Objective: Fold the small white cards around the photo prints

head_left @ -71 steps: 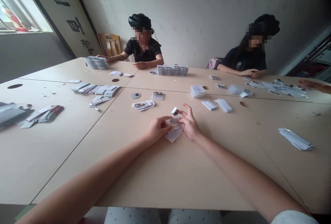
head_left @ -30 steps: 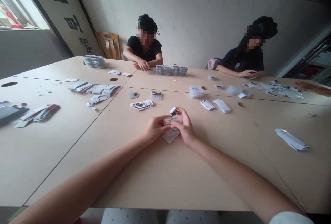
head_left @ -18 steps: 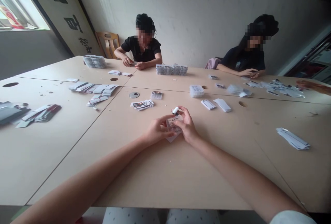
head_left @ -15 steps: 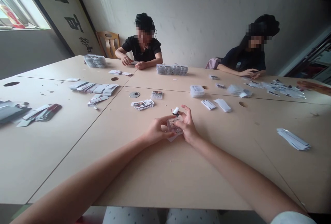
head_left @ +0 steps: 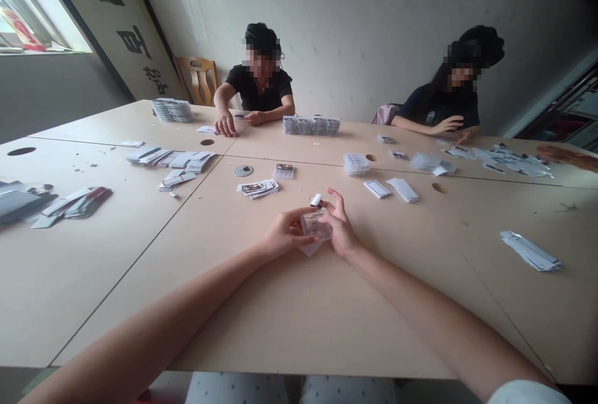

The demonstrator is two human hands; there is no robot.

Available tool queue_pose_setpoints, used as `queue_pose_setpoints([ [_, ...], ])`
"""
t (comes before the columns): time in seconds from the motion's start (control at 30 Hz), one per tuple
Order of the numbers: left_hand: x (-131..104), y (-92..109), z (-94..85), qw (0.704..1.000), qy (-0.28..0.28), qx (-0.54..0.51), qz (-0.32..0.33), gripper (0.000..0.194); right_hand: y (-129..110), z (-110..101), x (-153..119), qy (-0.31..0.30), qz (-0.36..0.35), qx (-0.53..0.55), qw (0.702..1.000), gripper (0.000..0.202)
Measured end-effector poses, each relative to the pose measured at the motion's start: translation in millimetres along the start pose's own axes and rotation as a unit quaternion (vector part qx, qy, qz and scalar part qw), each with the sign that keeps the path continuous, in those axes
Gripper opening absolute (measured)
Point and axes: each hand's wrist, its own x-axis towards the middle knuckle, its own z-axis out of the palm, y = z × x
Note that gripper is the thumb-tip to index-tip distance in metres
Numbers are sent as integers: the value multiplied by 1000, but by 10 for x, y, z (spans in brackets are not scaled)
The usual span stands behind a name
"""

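Note:
Between my two hands, just above the table, is a small clear plastic box (head_left: 314,225) with fine marks on its face. My left hand (head_left: 287,233) grips its left side, thumb along the near edge and fingers at the far edge. My right hand (head_left: 340,226) holds the right side, with the thumb at the face and the index finger raised. A small white roll-like piece with a dark end (head_left: 316,200) shows at the box's far edge, by my right fingers; its kind is unclear. Below the box a clear flap (head_left: 310,248) sticks out.
Beyond my hands lie printed cards (head_left: 259,188), a small clear case (head_left: 284,171), stacked clear boxes (head_left: 355,164) and white cards (head_left: 402,190). Card strips (head_left: 530,251) are at right, card piles (head_left: 170,158) at left. Two people sit across the table (head_left: 299,317).
My right thumb has drawn back from the middle of the box, baring more of its face. Across the table, one person's hand has reached out to the cards; the other person has lifted a hand.

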Motion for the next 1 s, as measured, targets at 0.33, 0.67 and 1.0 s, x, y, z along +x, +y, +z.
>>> queue_pose_setpoints([
  [0.33,38,-72,-44,999,-1,-54,2,73,-18,2,21,-43,37,9,998,80],
  [0.67,51,-67,-41,993,8,-117,-15,74,-2,-15,65,-9,42,31,999,64],
  [1.0,56,-60,-39,994,2,-113,-16,73,-6,-19,51,-37,47,19,998,70],
])
